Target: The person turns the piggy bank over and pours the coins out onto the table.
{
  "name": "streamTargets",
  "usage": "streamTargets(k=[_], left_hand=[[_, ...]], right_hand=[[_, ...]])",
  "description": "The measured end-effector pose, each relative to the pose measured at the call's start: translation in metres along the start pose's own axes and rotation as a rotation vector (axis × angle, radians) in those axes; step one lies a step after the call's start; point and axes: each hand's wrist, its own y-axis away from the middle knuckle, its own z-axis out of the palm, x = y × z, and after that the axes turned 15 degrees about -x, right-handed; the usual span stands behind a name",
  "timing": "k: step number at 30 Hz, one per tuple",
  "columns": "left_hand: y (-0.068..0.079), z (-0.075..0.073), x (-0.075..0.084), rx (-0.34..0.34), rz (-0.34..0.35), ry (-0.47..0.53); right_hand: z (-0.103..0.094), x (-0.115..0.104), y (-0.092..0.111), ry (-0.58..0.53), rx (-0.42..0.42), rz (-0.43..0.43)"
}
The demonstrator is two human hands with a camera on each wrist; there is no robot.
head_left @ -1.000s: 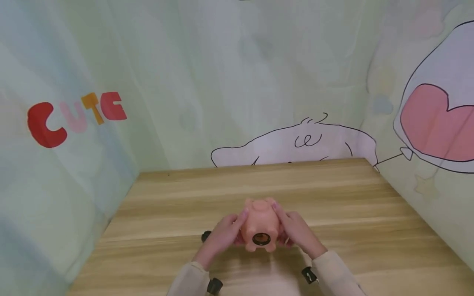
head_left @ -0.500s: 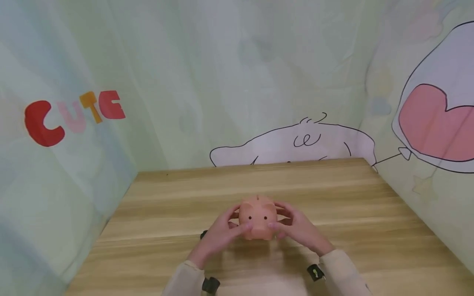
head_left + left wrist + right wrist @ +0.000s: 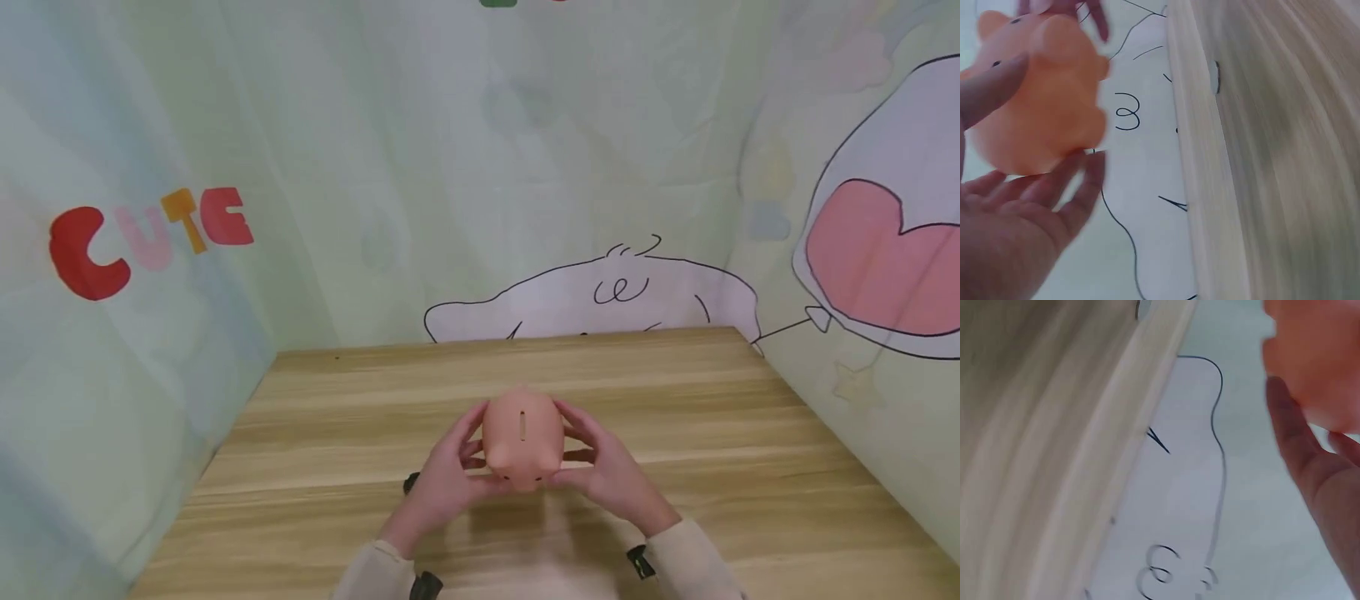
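A pink piggy bank is held up above the table between both hands, its coin slot facing up and its face toward me. My left hand grips its left side, thumb near the face and fingers behind. On the opposite side my right hand grips it in the same manner. In the left wrist view, the piggy bank shows its eyes, snout and feet, with the thumb across its face. The right wrist view catches only part of the piggy bank, with fingers against it.
A wood-grain table lies below the hands. Behind it hangs a pale printed curtain with a cartoon outline, continuing along both sides. Black straps or devices sit at the wrists.
The piggy bank has been turned in both hands: first its underside with a round plug showed, then its face, now its top with the slot. Both hands shifted their fingers along with it.
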Motion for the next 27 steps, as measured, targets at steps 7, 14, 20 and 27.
streamTargets(k=[7,14,20,27], left_hand=[[-0.001,0.006,0.000,0.005,0.012,-0.054],[-0.001,0.005,-0.002,0.013,-0.021,-0.020],[-0.001,0.006,-0.003,0.024,-0.031,-0.015],[-0.002,0.005,0.001,0.052,-0.077,0.004]], right_hand=[[0.000,-0.002,0.004,0.110,0.027,-0.078],[-0.001,0.003,0.003,0.060,0.012,-0.027],[-0.002,0.007,0.005,-0.053,-0.011,-0.033],[-0.001,0.008,0.004,-0.096,0.050,0.079]])
